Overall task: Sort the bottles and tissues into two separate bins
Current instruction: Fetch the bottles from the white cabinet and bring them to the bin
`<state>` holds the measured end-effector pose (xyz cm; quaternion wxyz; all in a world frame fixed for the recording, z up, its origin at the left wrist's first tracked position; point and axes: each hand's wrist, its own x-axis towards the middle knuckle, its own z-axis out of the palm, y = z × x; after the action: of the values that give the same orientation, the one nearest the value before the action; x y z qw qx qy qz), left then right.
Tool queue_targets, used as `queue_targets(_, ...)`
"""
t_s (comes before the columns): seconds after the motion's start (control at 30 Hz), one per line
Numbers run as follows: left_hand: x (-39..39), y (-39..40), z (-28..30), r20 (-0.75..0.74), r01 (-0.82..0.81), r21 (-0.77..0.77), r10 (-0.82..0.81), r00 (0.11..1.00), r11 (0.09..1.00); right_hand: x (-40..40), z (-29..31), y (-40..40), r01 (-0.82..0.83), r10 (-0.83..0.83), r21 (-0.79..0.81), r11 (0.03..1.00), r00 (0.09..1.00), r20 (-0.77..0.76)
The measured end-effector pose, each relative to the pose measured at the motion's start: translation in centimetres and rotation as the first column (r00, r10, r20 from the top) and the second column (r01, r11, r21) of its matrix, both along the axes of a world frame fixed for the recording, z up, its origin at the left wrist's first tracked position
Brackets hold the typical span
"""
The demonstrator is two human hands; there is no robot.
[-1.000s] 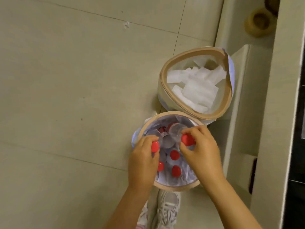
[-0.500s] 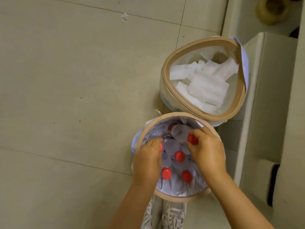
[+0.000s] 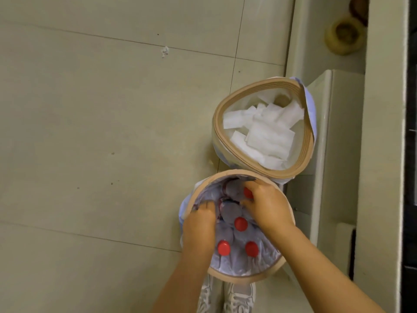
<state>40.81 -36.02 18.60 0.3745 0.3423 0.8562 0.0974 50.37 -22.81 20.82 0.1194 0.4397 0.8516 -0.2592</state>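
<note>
Right hand point(image 3: 266, 206) grips a red-capped bottle point(image 3: 237, 190) lying sideways in the near bin point(image 3: 286, 208); left hand's point(image 3: 199, 229) grip is hidden

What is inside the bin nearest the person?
Clear bottles with red caps fill the near bin. Both hands, left and right, cover some bottles; the bin's bottom is hidden.

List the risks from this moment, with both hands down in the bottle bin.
1. The near bin looks packed with red-capped bottles; pushing more in with the right hand or left hand may pop one out onto the floor.
2. It touches the tissue bin; a shove might tip that and spill the tissues.
</note>
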Motion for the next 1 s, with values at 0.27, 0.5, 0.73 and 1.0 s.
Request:
queue_targets(0.27,0.8,-3.0,3.4,-0.082,0.206,-0.118,-0.216,0.973,0.971,0.6,6.8,-2.9,0.057,-0.049,0.05,0.997,0.988,-0.145)
queue_targets(0.5,1.8,-1.2,10.3,-0.164,0.09,0.021,-0.085,0.983,0.996,2.9,12.2,-4.0,0.115,-0.103,0.053,0.992,0.974,-0.202)
queue_targets(0.73,2.1,0.8,22.6,-0.278,0.048,0.341,0.052,0.959,0.939,4.8,22.6,-4.8,0.106,-0.073,0.107,0.989,0.959,-0.275)
queue_targets(1.0,2.5,1.9,39.8,-0.381,0.148,0.414,0.024,0.924,0.898,6.1,37.5,-4.8,0.109,-0.024,0.201,0.974,0.923,-0.385)
